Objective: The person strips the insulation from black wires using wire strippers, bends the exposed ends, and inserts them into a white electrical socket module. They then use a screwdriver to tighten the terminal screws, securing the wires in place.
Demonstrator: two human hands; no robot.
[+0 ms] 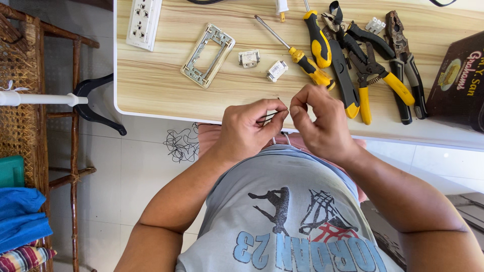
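My left hand [249, 128] and my right hand [318, 121] meet at the near edge of a light wooden table [161, 85]. Both pinch a thin dark wire [272, 117] between thumb and forefinger, fingertips almost touching. Just beyond the hands lie two small white switch modules [276, 70], a metal mounting frame [207, 55] and a yellow-handled screwdriver [297, 53].
Several pliers and cutters [373, 65] with yellow and black handles lie at the right, beside a dark brown box [456, 83]. A white outlet plate [143, 20] sits at the far left. A wicker chair [30, 100] with folded cloths stands left; tangled wire [182, 144] lies on the floor.
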